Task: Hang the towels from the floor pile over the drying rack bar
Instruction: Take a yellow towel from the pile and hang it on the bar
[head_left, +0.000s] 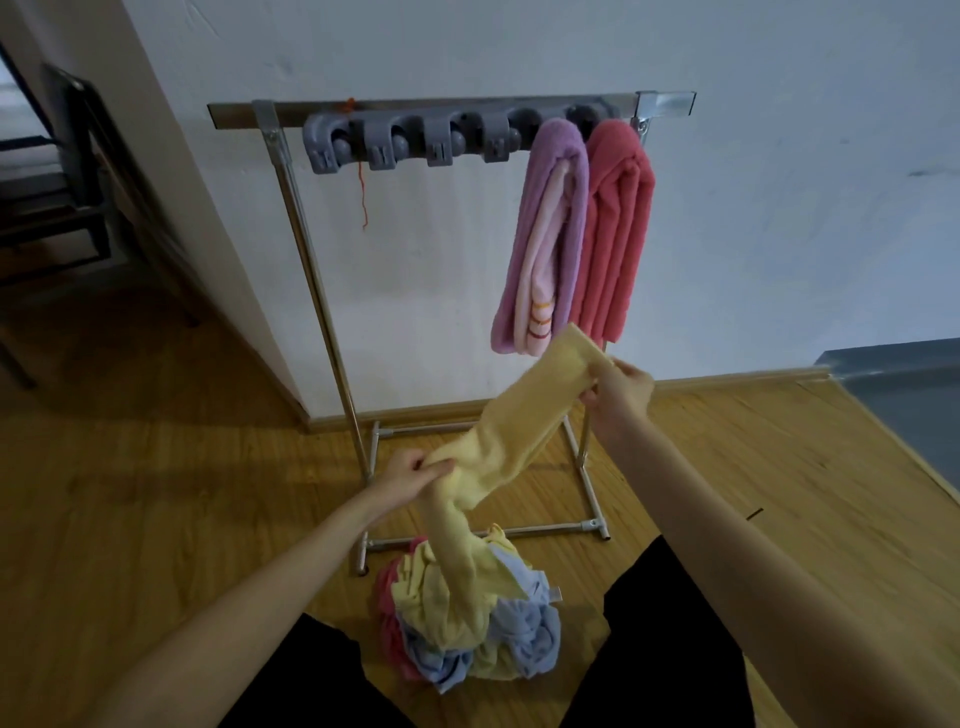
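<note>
A yellow towel (514, 426) stretches between my two hands above the floor pile. My left hand (413, 475) grips its lower part, and my right hand (621, 387) pinches its upper end near the rack. The towel's tail hangs down into the pile of towels (467, 618), a heap of yellow, blue and pink cloth on the wooden floor between my knees. The drying rack bar (452, 110) runs across the top of a metal stand. A purple towel (545, 239) and a red towel (618, 228) hang from its right part.
A grey row of plastic clip holders (410, 143) is fixed under the bar's left part, with an orange thread dangling. The rack's metal base frame (587, 478) lies on the floor behind the pile. A white wall stands close behind. Dark furniture (57, 197) is at far left.
</note>
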